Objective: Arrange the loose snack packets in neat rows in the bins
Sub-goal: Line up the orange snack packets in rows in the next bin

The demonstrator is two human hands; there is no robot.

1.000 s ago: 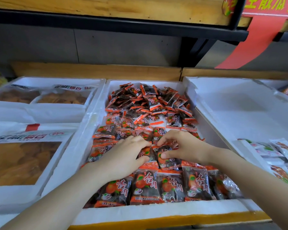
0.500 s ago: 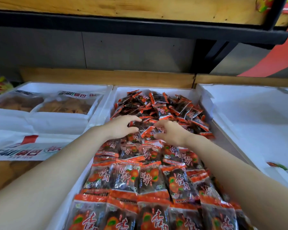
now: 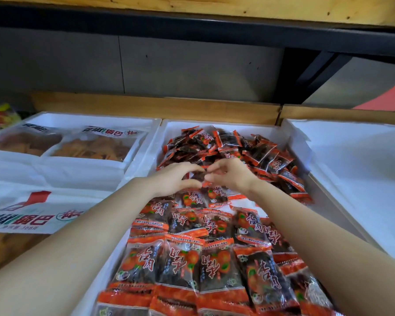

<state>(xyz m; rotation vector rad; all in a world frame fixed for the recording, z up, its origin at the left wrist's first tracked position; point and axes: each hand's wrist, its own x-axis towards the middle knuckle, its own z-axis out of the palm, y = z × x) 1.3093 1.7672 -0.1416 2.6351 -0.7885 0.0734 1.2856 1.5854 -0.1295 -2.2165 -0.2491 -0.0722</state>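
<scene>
Left hand [image 3: 176, 179] and right hand [image 3: 232, 176] meet, curled fingers [image 3: 193, 169] pinching one packet [image 3: 197, 178] between them. The loose pile [image 3: 237, 147] lies just beyond, the rows [image 3: 192, 258] wrist-side.

"杏肉" on packets [image 3: 266, 278]; "锅巴" on bag [image 3: 32, 221]

I've drawn both hands off the tidy near rows of orange-and-black snack packets [image 3: 192, 258] and reached farther into the white foam bin [image 3: 221, 125]. My left hand [image 3: 176, 179] and right hand [image 3: 230, 175] now meet, fingers curled, at the near edge of the loose far heap [image 3: 260, 153]. My view has leaned in closer.
</scene>
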